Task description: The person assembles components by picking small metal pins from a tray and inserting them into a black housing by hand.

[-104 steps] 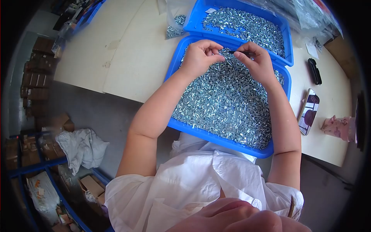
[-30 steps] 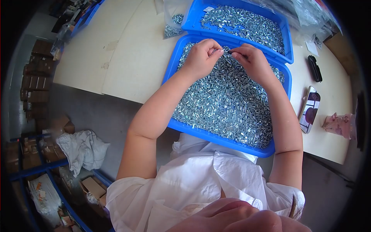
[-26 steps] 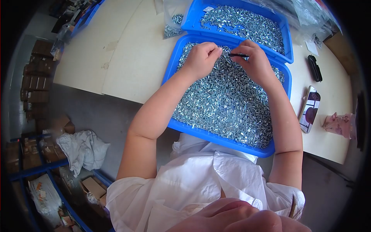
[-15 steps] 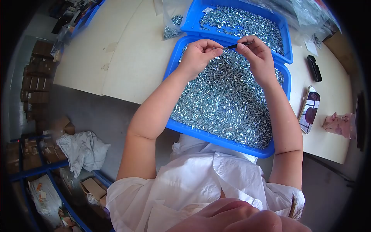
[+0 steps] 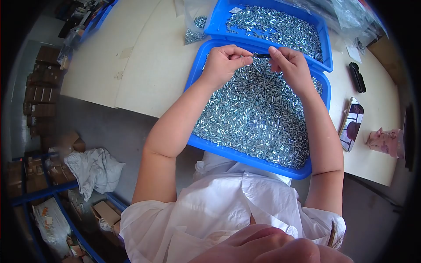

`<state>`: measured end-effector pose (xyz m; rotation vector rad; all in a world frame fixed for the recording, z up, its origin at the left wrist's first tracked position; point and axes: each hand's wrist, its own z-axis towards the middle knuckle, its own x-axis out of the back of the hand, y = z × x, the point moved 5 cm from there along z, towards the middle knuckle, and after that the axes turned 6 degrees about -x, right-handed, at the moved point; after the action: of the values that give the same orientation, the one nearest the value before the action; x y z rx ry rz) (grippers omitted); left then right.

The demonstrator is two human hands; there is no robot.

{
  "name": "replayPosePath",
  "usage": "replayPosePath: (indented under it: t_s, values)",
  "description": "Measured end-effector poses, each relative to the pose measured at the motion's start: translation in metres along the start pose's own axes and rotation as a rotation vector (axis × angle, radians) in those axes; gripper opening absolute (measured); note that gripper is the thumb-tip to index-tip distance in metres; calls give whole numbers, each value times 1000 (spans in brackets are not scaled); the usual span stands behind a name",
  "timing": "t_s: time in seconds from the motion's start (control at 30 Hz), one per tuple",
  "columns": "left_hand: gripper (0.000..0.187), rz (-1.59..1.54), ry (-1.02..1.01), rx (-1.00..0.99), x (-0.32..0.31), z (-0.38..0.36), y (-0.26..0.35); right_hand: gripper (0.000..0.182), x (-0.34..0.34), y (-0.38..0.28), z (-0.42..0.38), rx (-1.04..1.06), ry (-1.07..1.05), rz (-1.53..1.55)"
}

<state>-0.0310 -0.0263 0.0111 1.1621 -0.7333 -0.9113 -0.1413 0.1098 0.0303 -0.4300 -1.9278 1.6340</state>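
Note:
Over the far part of a blue tray full of small shiny metal pieces, my two hands are raised close together. A slim black stick-like tool lies level between them. My right hand pinches its right end between thumb and fingers. Thumb and forefinger of my left hand are pressed together at the tool's other end. Whatever sits in that pinch is too small and covered to make out.
Behind stands a second blue tray of similar pieces, beside a clear bag with more. On the right of the table lie a black case, a phone and a pink-patterned cup. Shelving stands low at the left.
My right hand has turned, and its fingers curl lower round the black tool. The tool now lies more level, with less of it showing. My left hand has barely moved.

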Motion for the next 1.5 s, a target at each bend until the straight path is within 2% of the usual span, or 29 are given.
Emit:
replayPosePath:
  t_s: [0.07, 0.13, 0.2, 0.23, 0.33, 0.4, 0.43, 0.5, 0.53, 0.63, 0.7, 0.73, 0.8, 0.9, 0.93, 1.0, 1.03, 1.1, 1.2, 1.23, 1.3, 1.5]
  values:
    - [13, 142, 19, -88, 1, 1, 6, 26, -3, 3, 2, 24, 5, 7]
    - [13, 135, 33, -85, 1, 0, 5, 30, -9, 0, 1, 47, 10, 15]
    - [12, 126, 48, -85, 2, 1, 5, 33, -14, -10, -4, 108, 66, 268]
    - [13, 151, 41, -107, 3, 1, 8, 33, -11, -8, -3, 110, 64, 267]
    - [14, 176, 32, -140, 1, -1, 13, 27, -5, 1, 1, 50, -53, 159]
    - [14, 176, 27, -152, 0, -1, 15, 25, -5, 11, 2, -158, -122, 127]
    - [14, 178, 35, -158, 0, -1, 15, 25, -9, 9, 1, -158, -122, 125]
    - [14, 179, 46, -167, 2, 0, 15, 26, -14, -6, -2, 104, -60, 318]
    - [13, 147, 49, -166, 2, 0, 14, 26, -13, -5, -1, 105, -62, 316]
    - [12, 138, 45, -180, 2, -1, 16, 24, -7, 2, 1, 63, -130, 175]
    - [12, 160, 34, -196, 1, -1, 18, 21, -6, 10, 0, -176, -252, 66]
    - [11, 157, 39, -193, 1, -1, 17, 21, -11, 10, -1, -177, -253, 65]
    - [11, 154, 46, -191, 2, 0, 16, 23, -16, -2, -1, 105, -77, 242]
    - [10, 129, 64, -194, 4, 0, 14, 25, -16, -1, 0, 195, -87, 220]
    - [10, 149, 56, -199, 3, -1, 16, 25, -12, 1, 1, 194, -87, 220]
    - [10, 168, 46, -205, 2, -1, 17, 24, -9, 18, 5, -111, -182, 66]
    - [10, 185, 48, -201, 2, -1, 18, 24, -11, 17, 4, -112, -181, 65]
    - [10, 202, 50, -197, 2, -1, 18, 25, -14, 5, 1, 58, -92, 200]
    - [10, 176, 66, -181, 2, -1, 17, 26, -16, 0, 1, 172, -84, 237]
    - [10, 189, 56, -196, 1, -2, 18, 26, -13, -1, 1, 172, -85, 237]
    - [10, 202, 44, -210, 0, -2, 18, 24, -11, 9, 1, -90, -163, 108]
    - [10, 200, 64, -211, 2, -1, 17, 31, -18, -6, -4, 106, -12, 240]
